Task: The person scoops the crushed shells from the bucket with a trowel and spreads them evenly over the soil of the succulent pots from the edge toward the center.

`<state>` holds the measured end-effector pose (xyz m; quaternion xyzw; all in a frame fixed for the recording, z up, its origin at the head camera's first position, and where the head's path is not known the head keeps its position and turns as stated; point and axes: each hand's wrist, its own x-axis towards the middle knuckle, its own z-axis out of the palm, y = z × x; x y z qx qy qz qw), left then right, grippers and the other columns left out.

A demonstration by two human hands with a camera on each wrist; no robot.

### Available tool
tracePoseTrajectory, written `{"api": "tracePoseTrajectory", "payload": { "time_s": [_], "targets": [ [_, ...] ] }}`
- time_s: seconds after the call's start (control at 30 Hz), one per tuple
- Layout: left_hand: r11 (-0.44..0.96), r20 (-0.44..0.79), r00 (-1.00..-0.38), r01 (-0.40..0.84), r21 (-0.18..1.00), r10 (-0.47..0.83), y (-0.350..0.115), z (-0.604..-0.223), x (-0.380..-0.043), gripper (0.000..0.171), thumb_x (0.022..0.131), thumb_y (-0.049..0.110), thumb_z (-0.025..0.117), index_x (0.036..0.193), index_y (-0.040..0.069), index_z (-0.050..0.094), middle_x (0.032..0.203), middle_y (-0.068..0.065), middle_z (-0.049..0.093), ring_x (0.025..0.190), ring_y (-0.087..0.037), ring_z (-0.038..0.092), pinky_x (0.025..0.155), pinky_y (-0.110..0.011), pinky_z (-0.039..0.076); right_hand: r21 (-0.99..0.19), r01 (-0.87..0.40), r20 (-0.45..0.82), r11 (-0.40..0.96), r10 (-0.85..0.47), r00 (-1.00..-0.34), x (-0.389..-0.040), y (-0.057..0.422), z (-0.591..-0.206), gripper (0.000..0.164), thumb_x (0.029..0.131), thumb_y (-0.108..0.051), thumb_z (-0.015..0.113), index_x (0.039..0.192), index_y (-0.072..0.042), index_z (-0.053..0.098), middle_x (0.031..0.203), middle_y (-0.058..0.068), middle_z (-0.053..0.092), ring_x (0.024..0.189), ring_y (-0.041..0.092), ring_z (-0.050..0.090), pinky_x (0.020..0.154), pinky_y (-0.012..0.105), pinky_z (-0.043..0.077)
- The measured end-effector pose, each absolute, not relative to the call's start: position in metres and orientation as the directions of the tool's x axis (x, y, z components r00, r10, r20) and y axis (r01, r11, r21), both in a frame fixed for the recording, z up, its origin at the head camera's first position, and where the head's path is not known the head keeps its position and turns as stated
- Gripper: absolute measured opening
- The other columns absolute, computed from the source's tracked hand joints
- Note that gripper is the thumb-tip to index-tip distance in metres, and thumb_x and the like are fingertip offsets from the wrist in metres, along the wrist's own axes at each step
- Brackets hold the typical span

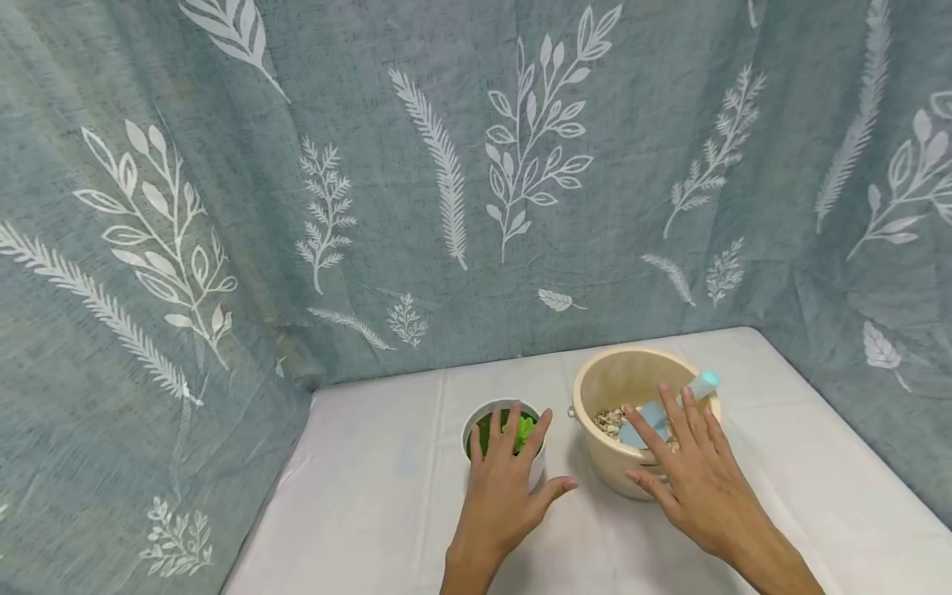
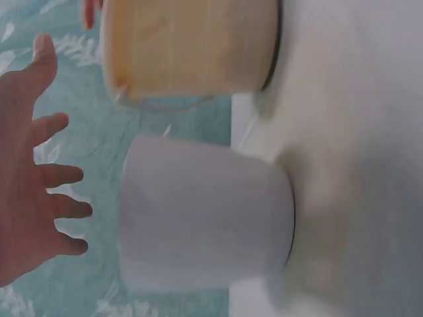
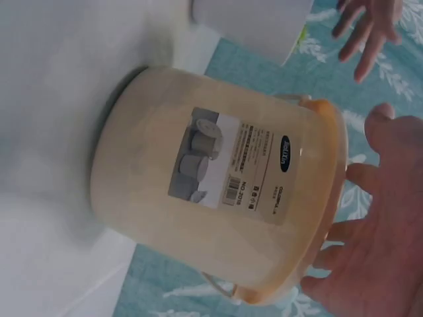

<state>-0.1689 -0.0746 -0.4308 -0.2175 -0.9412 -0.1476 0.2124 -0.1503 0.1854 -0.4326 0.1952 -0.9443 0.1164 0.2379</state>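
Observation:
My left hand, fingers spread, hovers over the near side of a small white pot. In the left wrist view its fingertips stand apart from the pot's rim. Inside the pot sits a bright green leafy plant on a dark green surface, partly hidden by the fingers. My right hand spreads over the near rim of a cream bucket, holding nothing. A light blue scoop with a pale turquoise handle leans in the bucket among pale chips; my fingers overlap it in the head view.
Both containers stand on a white-covered table, the pot left of the bucket. The bucket has a printed label and a thin side handle. A blue-green curtain with white leaf prints hangs behind and along both sides.

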Motion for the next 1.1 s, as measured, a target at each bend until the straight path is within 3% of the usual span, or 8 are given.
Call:
{"api": "tracePoseTrajectory", "payload": {
  "time_s": [0.1,0.27,0.47,0.63,0.73,0.87,1.0,1.1],
  "targets": [
    [0.842,0.483,-0.796,0.503,0.194,0.364,-0.059,-0.432,-0.181,0.078,0.079,0.072,0.042,0.145,0.036,0.02,0.147,-0.011,0.028,0.13,-0.04,0.031,0.099,-0.064,0.024,-0.144,-0.423,0.537,0.894,-0.289,-0.793,-0.151,0.188,-0.43,0.066,0.087,-0.046,0.056,0.144,-0.027,0.029,0.153,0.013,0.004,0.138,0.036,0.002,0.109,0.055,0.01],
    [0.829,0.49,-0.78,0.528,0.184,0.388,-0.036,-0.434,-0.201,0.082,0.079,0.073,0.041,0.146,0.029,0.023,0.145,-0.012,0.032,0.132,-0.035,0.028,0.102,-0.061,0.025,-0.158,-0.435,0.626,0.886,-0.25,-0.738,-0.153,0.195,-0.425,0.059,0.087,-0.039,0.059,0.14,-0.022,0.041,0.149,0.014,0.021,0.133,0.039,0.023,0.1,0.055,0.026],
    [0.834,0.443,-0.799,0.522,0.177,0.406,-0.018,-0.436,-0.217,0.096,0.074,0.081,0.032,0.147,0.02,0.02,0.149,-0.012,0.025,0.136,-0.031,0.023,0.106,-0.055,0.02,-0.189,-0.387,0.663,0.903,-0.173,-0.728,-0.159,0.208,-0.42,0.051,0.085,-0.033,0.063,0.131,-0.017,0.051,0.146,0.018,0.026,0.128,0.041,0.03,0.091,0.059,0.032],
    [0.818,0.394,-0.816,0.53,0.222,0.422,-0.008,-0.442,-0.223,0.108,0.069,0.084,0.03,0.148,0.012,0.015,0.151,-0.012,0.017,0.138,-0.026,0.016,0.11,-0.046,0.017,-0.237,-0.32,0.659,0.917,-0.09,-0.747,-0.17,0.226,-0.418,0.051,0.085,-0.027,0.064,0.133,-0.019,0.049,0.14,0.023,0.031,0.115,0.045,0.04,0.082,0.059,0.035],
    [0.814,0.377,-0.828,0.523,0.253,0.415,-0.005,-0.446,-0.224,0.113,0.067,0.085,0.031,0.148,0.009,0.013,0.152,-0.013,0.014,0.138,-0.027,0.015,0.111,-0.042,0.016,-0.282,-0.295,0.621,0.913,-0.061,-0.782,-0.183,0.233,-0.416,0.054,0.088,-0.03,0.061,0.138,-0.021,0.042,0.125,0.025,0.04,0.094,0.039,0.05,0.069,0.051,0.041],
    [0.813,0.334,-0.857,0.493,0.311,0.392,-0.004,-0.446,-0.224,0.116,0.064,0.086,0.034,0.148,0.009,0.011,0.153,-0.011,0.011,0.138,-0.031,0.013,0.111,-0.041,0.018,-0.357,-0.293,0.522,0.887,-0.071,-0.85,-0.203,0.24,-0.414,0.056,0.089,-0.039,0.057,0.137,-0.015,0.042,0.095,0.014,0.05,0.067,0.019,0.048,0.053,0.032,0.04],
    [0.807,0.304,-0.873,0.476,0.349,0.382,-0.003,-0.446,-0.223,0.116,0.064,0.086,0.036,0.148,0.012,0.009,0.153,-0.009,0.008,0.137,-0.033,0.013,0.11,-0.043,0.021,-0.411,-0.33,0.465,0.85,-0.115,-0.878,-0.219,0.241,-0.412,0.033,0.088,-0.033,0.061,0.111,-0.01,0.058,0.078,0.002,0.059,0.059,0.01,0.052,0.05,0.026,0.042],
    [0.798,0.301,-0.874,0.476,0.37,0.381,-0.002,-0.444,-0.222,0.115,0.064,0.086,0.037,0.149,0.013,0.009,0.153,-0.008,0.007,0.137,-0.033,0.014,0.109,-0.044,0.022,-0.392,-0.353,0.453,0.85,-0.156,-0.878,-0.224,0.24,-0.408,0.018,0.087,-0.026,0.063,0.096,-0.011,0.058,0.066,-0.005,0.055,0.053,0.007,0.048,0.047,0.023,0.039]
  ]
}}
